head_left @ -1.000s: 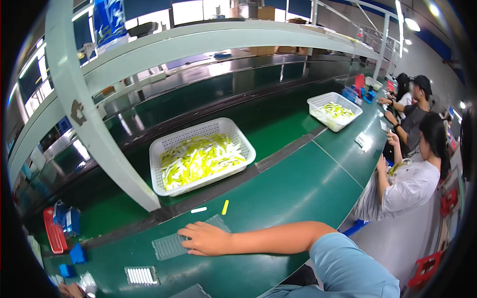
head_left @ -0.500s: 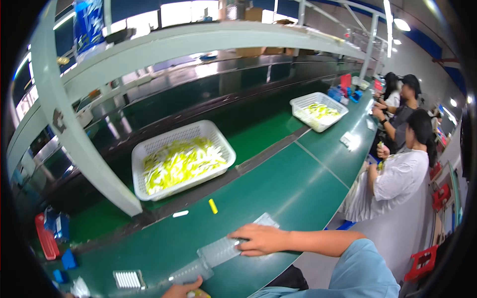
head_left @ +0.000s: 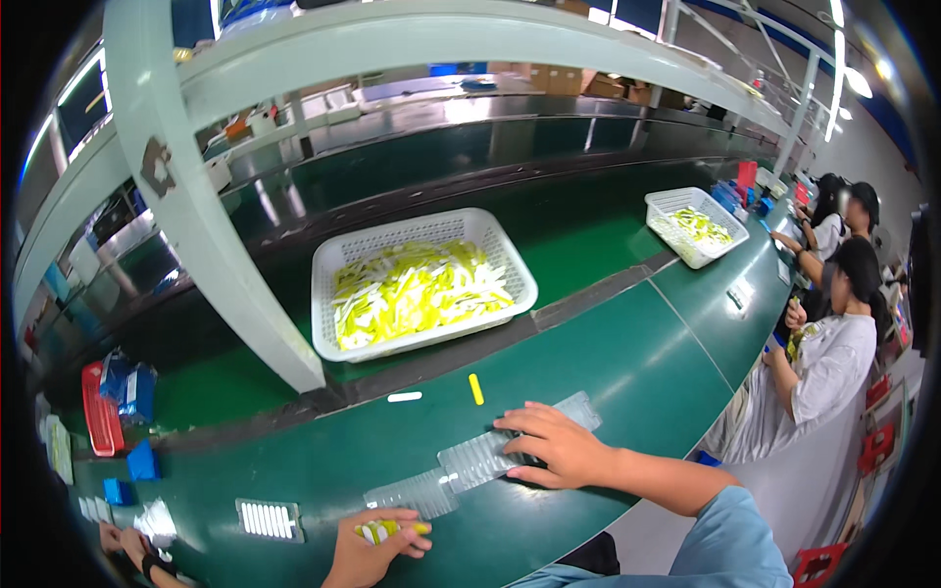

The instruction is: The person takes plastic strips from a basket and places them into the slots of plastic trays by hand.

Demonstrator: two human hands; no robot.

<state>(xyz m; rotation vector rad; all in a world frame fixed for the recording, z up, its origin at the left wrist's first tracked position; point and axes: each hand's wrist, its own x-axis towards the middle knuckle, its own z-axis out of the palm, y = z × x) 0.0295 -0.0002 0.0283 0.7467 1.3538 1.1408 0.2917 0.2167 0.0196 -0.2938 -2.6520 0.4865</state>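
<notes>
My left hand (head_left: 372,549) is closed around several small yellow and white strips (head_left: 380,530), whose ends show between the fingers. It is beside the near end of a clear plastic tray (head_left: 417,493) with ridged slots. My right hand (head_left: 561,449) rests with fingers spread across a second clear tray (head_left: 475,461), touching its edges. Part of a third clear tray (head_left: 578,411) shows beyond the knuckles. Just past the trays lie one loose yellow strip (head_left: 476,389) and one white strip (head_left: 404,397).
A white perforated basket (head_left: 328,328) of yellow and white strips stands ahead; a similar basket (head_left: 686,250) is farther right. A tray with white strips (head_left: 270,520) lies left. A metal post (head_left: 216,225) rises at left. Another person's hands (head_left: 127,541) are lower left; co-workers (head_left: 818,382) stand right.
The view has shifted, so baskets and trays appear farther right and higher. My left hand has come further into view, showing the strips in it. Another person's hands have appeared at lower left.
</notes>
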